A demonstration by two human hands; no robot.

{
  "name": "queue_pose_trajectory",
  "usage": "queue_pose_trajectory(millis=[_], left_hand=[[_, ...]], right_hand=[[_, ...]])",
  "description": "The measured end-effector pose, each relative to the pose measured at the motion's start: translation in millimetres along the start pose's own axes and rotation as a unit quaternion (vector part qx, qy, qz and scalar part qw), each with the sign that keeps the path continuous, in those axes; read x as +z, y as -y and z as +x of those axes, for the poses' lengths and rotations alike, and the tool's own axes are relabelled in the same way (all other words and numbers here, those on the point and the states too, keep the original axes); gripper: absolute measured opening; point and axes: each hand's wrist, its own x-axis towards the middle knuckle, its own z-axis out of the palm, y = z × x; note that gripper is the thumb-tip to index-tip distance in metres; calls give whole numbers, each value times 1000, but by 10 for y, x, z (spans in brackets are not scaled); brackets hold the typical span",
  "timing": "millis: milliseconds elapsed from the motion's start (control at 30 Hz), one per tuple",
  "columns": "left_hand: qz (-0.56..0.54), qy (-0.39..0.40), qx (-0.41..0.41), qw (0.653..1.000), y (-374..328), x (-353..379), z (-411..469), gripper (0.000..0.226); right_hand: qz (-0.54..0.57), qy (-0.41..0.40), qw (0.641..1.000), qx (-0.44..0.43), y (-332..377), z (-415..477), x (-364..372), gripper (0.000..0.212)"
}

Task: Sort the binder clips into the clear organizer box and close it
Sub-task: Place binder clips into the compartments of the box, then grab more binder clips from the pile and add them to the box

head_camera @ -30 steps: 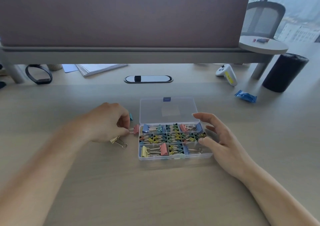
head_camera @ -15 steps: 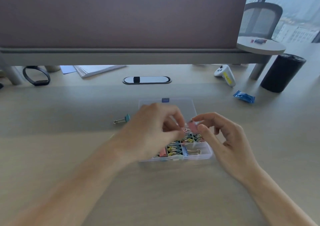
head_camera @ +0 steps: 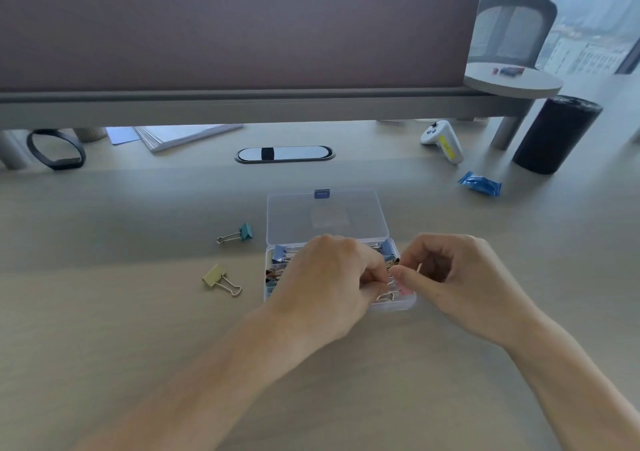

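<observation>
**High-rise office desk**

A fabric divider panel (head_camera: 225, 25) backs the pale surface (head_camera: 138, 312), which has an oval cable port (head_camera: 284, 154). Papers (head_camera: 187, 134) lie stacked beneath the panel. A mesh-backed chair (head_camera: 512, 25) stands beyond it, and the windows (head_camera: 588, 18) show city towers.

Left hand (head_camera: 329, 277) and right hand (head_camera: 460, 277) both bare. Forearms bare too, uncovered right to the frame edge. Wrists and fingers plain skin, no clothing showing.
</observation>
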Motion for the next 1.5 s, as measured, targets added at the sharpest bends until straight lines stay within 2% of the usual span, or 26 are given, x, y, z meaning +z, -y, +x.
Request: queue_pose_trajectory(millis=[200,300,400,567,700,800,900,967,1167,1300,1367,1500], left_hand=[[112,-40,83,989,15,59,-5,10],[89,-47,67,993,37,36,2,7],[57,-46,30,997,77,-32,13,5],[27,-37,-3,999,167,-327,71,7],[112,56,-77,989,473,-829,53,13],[217,154,-141,954,713,-1168,-79,18],[233,235,-199,923,799,-1257,-169,40],[221,254,-213,917,825,-1218,-171,44],[225,214,-212,927,894,-1068,-121,24],[215,183,-192,940,841,-1167,-94,21],[169,141,-167,961,770,-1207,-75,19],[-12,88,-105,990,444,-1029,-35,16]], right_hand=[[-40,-3,999,-25,21,-17,-6,22],[-67,-13,997,-46,-23,3,19,23],[-45,-25,998,-30,-70,12,25,22],[-9,4,1000,-9,-94,23,79,18],[28,-9,999,22,-96,52,103,15],[44,-18,999,28,-76,51,135,15],[58,-21,998,30,-40,54,175,19],[65,-24,997,33,-18,62,196,21],[76,-45,996,27,-33,67,215,22],[105,-61,992,17,-49,80,196,24],[142,-70,987,19,-15,84,189,27],[178,-64,982,-21,77,57,165,20]])
